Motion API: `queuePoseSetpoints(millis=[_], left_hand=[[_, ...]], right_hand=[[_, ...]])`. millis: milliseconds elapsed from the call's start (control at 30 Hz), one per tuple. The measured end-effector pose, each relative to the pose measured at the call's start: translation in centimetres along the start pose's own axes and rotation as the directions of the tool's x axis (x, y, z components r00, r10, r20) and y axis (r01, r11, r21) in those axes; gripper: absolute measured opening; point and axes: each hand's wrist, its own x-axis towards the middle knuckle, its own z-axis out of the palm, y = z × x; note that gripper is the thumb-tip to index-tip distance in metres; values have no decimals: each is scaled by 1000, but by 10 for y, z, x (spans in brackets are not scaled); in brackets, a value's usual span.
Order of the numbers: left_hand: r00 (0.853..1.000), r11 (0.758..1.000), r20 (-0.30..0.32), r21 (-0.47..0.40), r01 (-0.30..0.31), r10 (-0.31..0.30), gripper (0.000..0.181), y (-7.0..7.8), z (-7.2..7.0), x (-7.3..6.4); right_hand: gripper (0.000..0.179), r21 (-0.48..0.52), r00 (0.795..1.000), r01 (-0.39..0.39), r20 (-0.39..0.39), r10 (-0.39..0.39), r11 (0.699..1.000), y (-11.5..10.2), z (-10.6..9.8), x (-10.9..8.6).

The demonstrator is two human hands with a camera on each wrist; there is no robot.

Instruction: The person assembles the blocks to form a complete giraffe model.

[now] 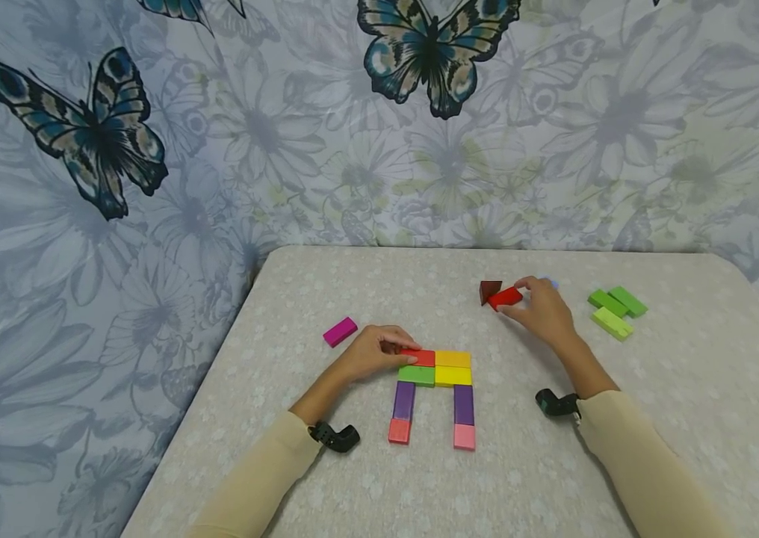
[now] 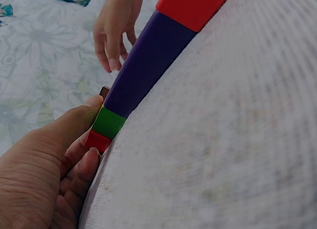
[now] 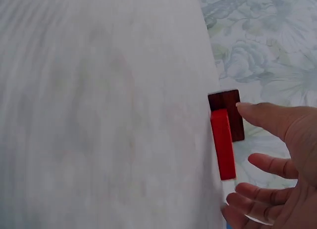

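Observation:
On the table, flat blocks form a shape: a red block beside an orange block, a green block beside a yellow block, then two purple blocks with a red and a pink one at their near ends. At the upper left end, my left hand pinches the red block between thumb and fingers. Farther back, my right hand has thumb and fingers spread around another red block; the right wrist view shows a gap to its fingers. A dark brown block stands against that red block.
A magenta block lies to the left of the left hand. Several green blocks sit at the right. Something blue is partly hidden behind the right hand. A butterfly-patterned wall borders the table's far edge.

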Motion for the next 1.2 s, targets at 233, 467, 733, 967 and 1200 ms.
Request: queuePoseSetpoints(millis=[233,467,733,967,1200], left_hand=[[1000,1000,11,-6,-26,26,22,1,1,3],[999,999,9,-10,-48,48,22,2,0,5],[999,999,6,-11,-36,36,23,3,1,5],[999,999,8,-8,-36,37,23,5,0,5],[1000,1000,8,-17,-12,13,23,6,0,-2]], right_hand=[[51,-30,1000,-26,-5,26,999,0,6,7],[40,-87,1000,-23,2,23,996,-5,4,9],[37,-41,998,30,61,-28,999,-5,-3,-9],[35,14,985,115,132,-115,993,-14,-3,-38],[30,25,943,263,204,-263,964,-21,5,-60]])
